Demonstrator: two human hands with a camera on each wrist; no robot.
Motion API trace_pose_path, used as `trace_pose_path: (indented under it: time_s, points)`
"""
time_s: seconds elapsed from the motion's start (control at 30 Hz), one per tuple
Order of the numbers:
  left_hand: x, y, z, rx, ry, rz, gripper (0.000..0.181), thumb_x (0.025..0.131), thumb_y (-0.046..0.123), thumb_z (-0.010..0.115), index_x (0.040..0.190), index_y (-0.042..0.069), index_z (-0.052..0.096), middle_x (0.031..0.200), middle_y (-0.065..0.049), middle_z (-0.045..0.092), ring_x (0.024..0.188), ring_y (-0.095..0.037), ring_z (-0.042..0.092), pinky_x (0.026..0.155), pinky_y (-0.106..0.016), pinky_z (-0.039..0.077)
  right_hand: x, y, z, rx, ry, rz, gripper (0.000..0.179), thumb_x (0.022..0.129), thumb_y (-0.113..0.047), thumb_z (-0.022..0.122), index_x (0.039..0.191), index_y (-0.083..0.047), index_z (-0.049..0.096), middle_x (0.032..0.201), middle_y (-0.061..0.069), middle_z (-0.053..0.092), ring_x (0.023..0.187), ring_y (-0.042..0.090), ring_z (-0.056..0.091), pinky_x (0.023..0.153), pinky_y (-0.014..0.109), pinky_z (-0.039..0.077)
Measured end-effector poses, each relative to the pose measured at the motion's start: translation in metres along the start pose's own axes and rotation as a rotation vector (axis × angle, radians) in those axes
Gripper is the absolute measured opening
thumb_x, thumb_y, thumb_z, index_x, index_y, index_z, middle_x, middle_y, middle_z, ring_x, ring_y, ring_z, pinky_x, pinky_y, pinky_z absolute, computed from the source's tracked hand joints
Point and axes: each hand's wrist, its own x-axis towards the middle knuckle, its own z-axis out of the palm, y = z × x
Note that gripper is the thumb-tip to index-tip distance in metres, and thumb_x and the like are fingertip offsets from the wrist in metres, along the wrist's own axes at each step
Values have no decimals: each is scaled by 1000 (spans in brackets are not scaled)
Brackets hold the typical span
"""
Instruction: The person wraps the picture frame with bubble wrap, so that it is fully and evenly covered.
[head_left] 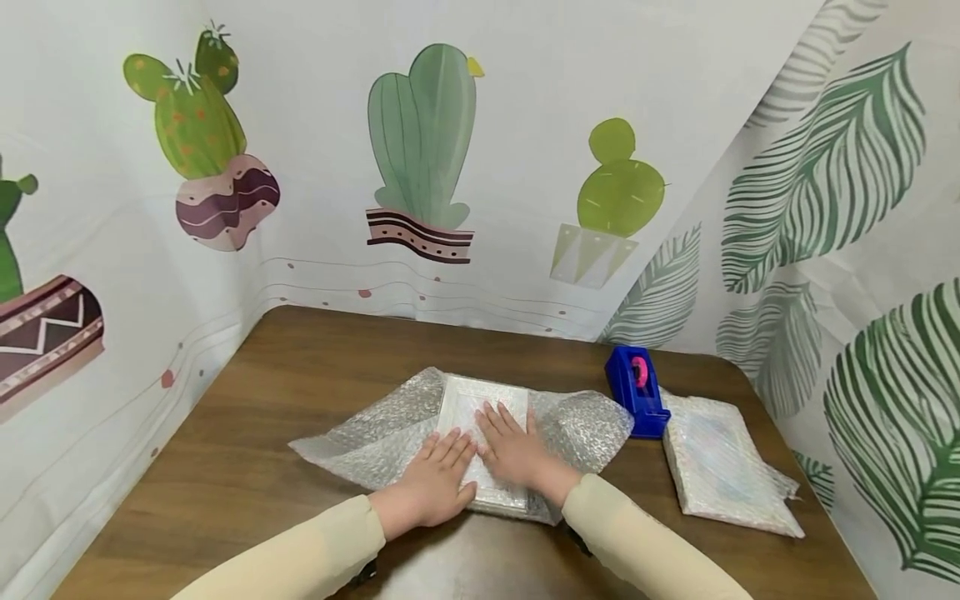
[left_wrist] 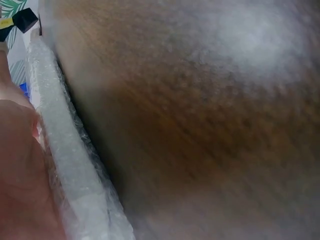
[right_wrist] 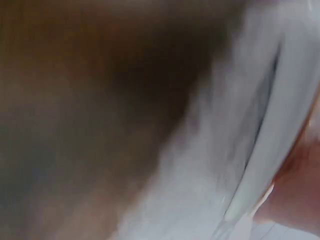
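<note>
Straight fingers, slightly apart, of left hand (head_left: 438, 483) and right hand (head_left: 519, 450), resting on a white frame (head_left: 461, 408); bubble wrap (head_left: 397, 425) spread to either side, on the brown table (head_left: 285, 383); farther right, blue tape dispenser (head_left: 645, 414), just beside a bubble-wrapped package (head_left: 716, 458).

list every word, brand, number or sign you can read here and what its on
No readable text in any view.
White frame: no lettering visible.
Blue tape dispenser: no lettering visible.
Bubble-wrapped package at right: faint colours, too blurred to read.
Backdrop: printed cacti and leaves, no words seen.
Black device, left wrist view: yellow patch, too small to tell.
</note>
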Motion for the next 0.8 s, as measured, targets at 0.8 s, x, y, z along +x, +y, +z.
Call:
trace_pose_path:
  time_s: [0.8]
  points:
    - [4, -19, -11, 30, 218, 192, 76, 93, 48, 69, 151, 3, 48, 155, -18, 51, 143, -36, 49, 116, -52, 46, -12, -16, 15, -108, 53, 31, 59, 110, -36, 35, 161, -7, 30, 172, 9, 24, 160, 29, 24, 129, 62, 17]
